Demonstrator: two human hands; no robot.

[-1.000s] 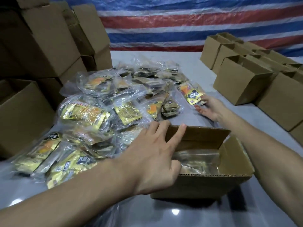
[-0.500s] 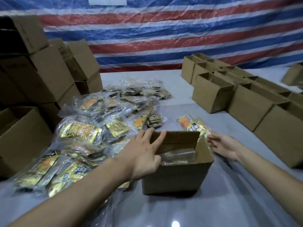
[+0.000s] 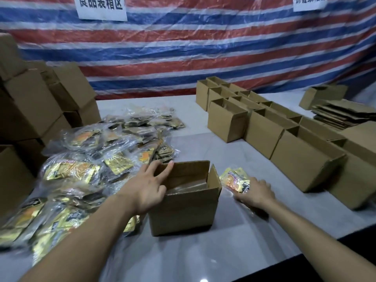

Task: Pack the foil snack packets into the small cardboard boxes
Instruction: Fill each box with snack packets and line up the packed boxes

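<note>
A small open cardboard box (image 3: 183, 210) stands on the table in front of me, with a clear liner inside. My left hand (image 3: 148, 186) rests on its left rim, fingers straight along the far-left corner and the thumb over the edge. To the right of the box lies a clear bag of yellow foil snack packets (image 3: 234, 178). My right hand (image 3: 256, 192) lies palm down on the bag's near end and presses it to the table. A big heap of bagged foil packets (image 3: 91, 169) covers the table to the left of the box.
Several open small boxes (image 3: 227, 119) stand in rows at the right. Flattened cartons (image 3: 341, 115) are stacked behind them. Larger cartons (image 3: 30, 104) are piled at the left. A striped tarpaulin hangs behind the table, whose dark front edge (image 3: 305, 251) runs at the lower right.
My right hand has drawn the bag of packets from beside the heap to the box's right side. The view has lifted and pulled back. My left hand stays on the box rim.
</note>
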